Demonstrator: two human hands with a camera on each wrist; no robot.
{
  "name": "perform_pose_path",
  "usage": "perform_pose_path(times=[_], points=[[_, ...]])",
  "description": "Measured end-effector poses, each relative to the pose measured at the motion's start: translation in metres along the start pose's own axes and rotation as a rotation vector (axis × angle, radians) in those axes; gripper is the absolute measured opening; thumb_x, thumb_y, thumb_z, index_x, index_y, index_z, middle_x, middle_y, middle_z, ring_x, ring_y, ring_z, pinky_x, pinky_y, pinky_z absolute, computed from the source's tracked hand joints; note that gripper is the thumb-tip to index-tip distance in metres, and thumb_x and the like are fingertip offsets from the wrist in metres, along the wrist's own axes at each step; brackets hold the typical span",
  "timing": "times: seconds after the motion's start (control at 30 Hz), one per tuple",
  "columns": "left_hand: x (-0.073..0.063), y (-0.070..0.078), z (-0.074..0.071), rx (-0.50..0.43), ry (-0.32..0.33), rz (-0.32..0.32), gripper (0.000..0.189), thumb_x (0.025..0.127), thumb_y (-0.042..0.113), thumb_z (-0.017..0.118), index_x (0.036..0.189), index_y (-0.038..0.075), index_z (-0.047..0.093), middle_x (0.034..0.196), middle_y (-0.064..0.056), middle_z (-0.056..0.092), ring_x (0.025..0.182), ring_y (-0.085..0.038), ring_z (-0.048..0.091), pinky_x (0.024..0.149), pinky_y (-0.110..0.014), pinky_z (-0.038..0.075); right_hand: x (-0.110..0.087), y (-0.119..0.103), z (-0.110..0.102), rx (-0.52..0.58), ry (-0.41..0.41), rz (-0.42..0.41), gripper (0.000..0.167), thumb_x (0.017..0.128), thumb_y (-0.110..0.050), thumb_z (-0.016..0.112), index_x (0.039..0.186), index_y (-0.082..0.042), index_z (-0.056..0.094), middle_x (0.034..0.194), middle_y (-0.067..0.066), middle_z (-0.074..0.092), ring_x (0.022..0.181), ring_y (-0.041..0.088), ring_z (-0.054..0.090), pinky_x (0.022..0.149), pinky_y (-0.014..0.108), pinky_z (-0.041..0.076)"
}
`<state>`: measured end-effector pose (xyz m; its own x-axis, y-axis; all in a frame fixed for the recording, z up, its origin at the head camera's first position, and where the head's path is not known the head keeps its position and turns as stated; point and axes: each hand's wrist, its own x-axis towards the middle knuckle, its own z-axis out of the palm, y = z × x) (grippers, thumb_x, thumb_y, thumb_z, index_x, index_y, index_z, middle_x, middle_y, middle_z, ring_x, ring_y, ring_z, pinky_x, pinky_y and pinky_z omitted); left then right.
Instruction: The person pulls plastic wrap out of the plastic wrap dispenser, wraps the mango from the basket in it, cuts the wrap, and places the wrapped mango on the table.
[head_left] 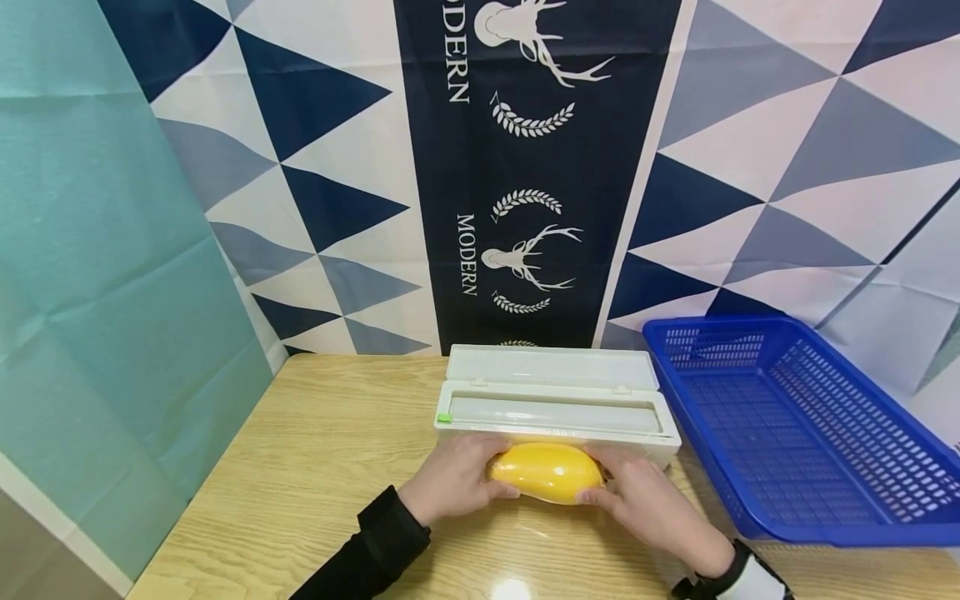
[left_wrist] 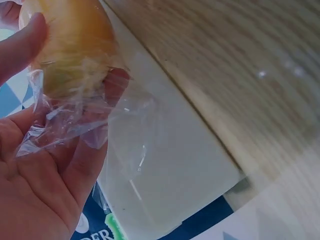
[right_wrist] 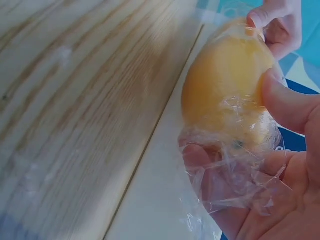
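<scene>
A glossy yellow mango [head_left: 546, 472] is held up between both hands in front of a white cling film dispenser [head_left: 670, 446]. Clear cling film [left_wrist: 75, 120] covers the fruit, and its loose, crinkled ends bunch over the fingers. My left hand [head_left: 459, 477] grips one end, thumb on the near side and fingers beneath. At the other end my right hand [head_left: 637, 498] grips the fruit the same way, with more loose film [right_wrist: 235, 175] across its palm. The dispenser's lid [head_left: 551, 367] stands raised, showing a roll of film [head_left: 551, 412] inside.
A blue plastic basket [head_left: 705, 467] stands to the right, close to the dispenser. A green slider [head_left: 445, 417] sits at the dispenser's left end. The wooden table [head_left: 315, 483] meets a patterned cloth [head_left: 525, 167] at the back.
</scene>
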<state>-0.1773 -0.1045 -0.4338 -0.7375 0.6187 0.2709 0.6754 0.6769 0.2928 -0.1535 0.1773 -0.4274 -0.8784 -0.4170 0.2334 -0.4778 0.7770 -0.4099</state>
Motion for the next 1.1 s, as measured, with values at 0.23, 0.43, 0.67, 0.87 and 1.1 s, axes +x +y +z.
perform_pose_path(times=[0.23, 0.43, 0.67, 0.87, 1.1], points=[[-0.001, -0.004, 0.003, -0.004, 0.000, 0.001, 0.051, 0.087, 0.055, 0.070, 0.118, 0.015, 0.066, 0.103, 0.009, 0.066, 0.081, -0.003, 0.053, 0.073, -0.021, 0.044, 0.000, 0.000, 0.001, 0.001, -0.017, 0.003, 0.054, 0.086, -0.036, 0.076, 0.127, -0.002, 0.065, 0.118, 0.009, 0.069, 0.107, 0.024, 0.065, 0.091, 0.047, 0.052], [-0.001, -0.006, 0.006, -0.013, -0.012, -0.041, 0.058, 0.088, 0.057, 0.067, 0.123, 0.011, 0.067, 0.114, 0.002, 0.069, 0.092, -0.004, 0.059, 0.080, -0.023, 0.047, 0.000, 0.001, 0.000, 0.014, -0.040, 0.014, 0.051, 0.089, -0.033, 0.074, 0.127, -0.001, 0.064, 0.119, 0.011, 0.068, 0.107, 0.028, 0.065, 0.091, 0.049, 0.051], [0.000, -0.005, 0.010, -0.142, -0.030, -0.192, 0.059, 0.086, 0.056, 0.070, 0.125, 0.012, 0.069, 0.116, 0.003, 0.070, 0.098, -0.008, 0.062, 0.085, -0.027, 0.049, 0.002, 0.002, -0.001, 0.060, -0.072, 0.069, 0.047, 0.092, -0.035, 0.070, 0.126, -0.003, 0.065, 0.117, 0.008, 0.069, 0.106, 0.025, 0.064, 0.089, 0.048, 0.051], [-0.001, -0.004, 0.009, -0.268, -0.014, -0.290, 0.050, 0.089, 0.052, 0.070, 0.121, 0.014, 0.072, 0.115, 0.003, 0.070, 0.100, -0.009, 0.063, 0.089, -0.031, 0.049, 0.006, 0.003, 0.001, 0.110, -0.086, 0.107, 0.040, 0.096, -0.039, 0.065, 0.121, -0.008, 0.069, 0.104, -0.005, 0.068, 0.093, 0.011, 0.060, 0.083, 0.042, 0.051], [0.002, -0.005, 0.011, -0.315, 0.000, -0.363, 0.048, 0.090, 0.056, 0.065, 0.116, 0.017, 0.074, 0.104, 0.007, 0.070, 0.086, -0.005, 0.058, 0.078, -0.029, 0.046, 0.010, 0.005, 0.003, 0.120, -0.078, 0.116, 0.038, 0.101, -0.041, 0.056, 0.113, -0.008, 0.070, 0.095, -0.005, 0.065, 0.091, 0.015, 0.062, 0.082, 0.044, 0.051]])
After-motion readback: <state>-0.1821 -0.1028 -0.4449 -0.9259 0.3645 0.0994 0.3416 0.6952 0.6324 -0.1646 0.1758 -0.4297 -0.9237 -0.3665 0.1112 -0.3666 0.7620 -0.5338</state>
